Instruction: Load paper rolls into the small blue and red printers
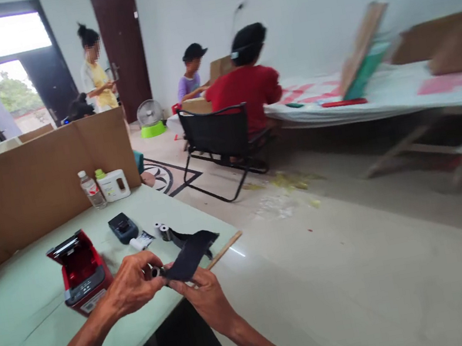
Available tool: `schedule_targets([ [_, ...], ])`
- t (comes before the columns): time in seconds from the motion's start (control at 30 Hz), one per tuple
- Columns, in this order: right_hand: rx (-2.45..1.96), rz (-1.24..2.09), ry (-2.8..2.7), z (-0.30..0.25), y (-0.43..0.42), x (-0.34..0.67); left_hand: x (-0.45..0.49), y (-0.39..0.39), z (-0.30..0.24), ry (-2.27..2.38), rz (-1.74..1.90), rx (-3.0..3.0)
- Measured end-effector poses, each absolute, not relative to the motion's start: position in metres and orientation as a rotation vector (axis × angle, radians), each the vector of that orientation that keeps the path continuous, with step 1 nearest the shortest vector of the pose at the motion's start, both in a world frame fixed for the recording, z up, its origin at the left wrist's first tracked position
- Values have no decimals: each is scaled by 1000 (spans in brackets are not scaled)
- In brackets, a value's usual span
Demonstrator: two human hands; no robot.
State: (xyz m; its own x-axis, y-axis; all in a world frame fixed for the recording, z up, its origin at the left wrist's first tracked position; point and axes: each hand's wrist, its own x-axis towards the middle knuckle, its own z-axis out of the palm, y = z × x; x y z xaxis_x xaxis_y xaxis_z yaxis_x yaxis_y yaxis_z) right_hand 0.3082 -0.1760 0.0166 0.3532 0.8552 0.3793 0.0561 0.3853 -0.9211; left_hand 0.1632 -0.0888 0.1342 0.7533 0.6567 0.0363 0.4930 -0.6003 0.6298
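Observation:
My left hand (pixel 132 286) pinches a small roll (pixel 155 271) from which a dark ribbon strip (pixel 189 255) runs out. My right hand (pixel 206 299) sits under the strip and grips its lower edge with fingers closed. Both hands hover over the front edge of the pale green table (pixel 24 317). A red printer (pixel 81 271) with its lid open stands just left of my left hand. Two more small rolls (pixel 161 230) lie behind the strip, beside a dark blue device (pixel 123 226).
A cardboard wall (pixel 35 177) lines the table's back, with a water bottle (pixel 91 190) and a white jug (pixel 113 185) before it. A thin wooden stick (pixel 225 249) lies at the table edge. Three people are across the room near a black chair (pixel 218 139) and a long table (pixel 378 93).

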Motion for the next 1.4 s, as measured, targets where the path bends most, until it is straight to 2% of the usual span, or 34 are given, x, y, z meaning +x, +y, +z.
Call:
schedule_targets([
  [0.23, -978, 653, -1330, 17, -169, 279, 97, -108, 127, 872, 549, 2303],
  [0.33, -845, 671, -1458, 17, -153, 272, 53, -95, 126, 1036, 934, 2233],
  [0.43, -767, 695, -1522, 23, -131, 265, 7, -71, 117, 1390, 1257, 2112],
  [0.53, -739, 690, -1559, 35, -103, 253, -24, -53, 98, 1532, 1206, 2055],
  [0.73, -711, 562, -1751, 47, -40, 221, -34, -44, 63, 1495, 1100, 1926],
  [1.1, -912, 313, -2174, 44, 0, 205, -38, -44, 58, 1408, 1092, 1916],
  [1.4, -1245, 113, -2470, 55, 12, 192, -39, -40, 57, 1386, 1055, 1921],
])
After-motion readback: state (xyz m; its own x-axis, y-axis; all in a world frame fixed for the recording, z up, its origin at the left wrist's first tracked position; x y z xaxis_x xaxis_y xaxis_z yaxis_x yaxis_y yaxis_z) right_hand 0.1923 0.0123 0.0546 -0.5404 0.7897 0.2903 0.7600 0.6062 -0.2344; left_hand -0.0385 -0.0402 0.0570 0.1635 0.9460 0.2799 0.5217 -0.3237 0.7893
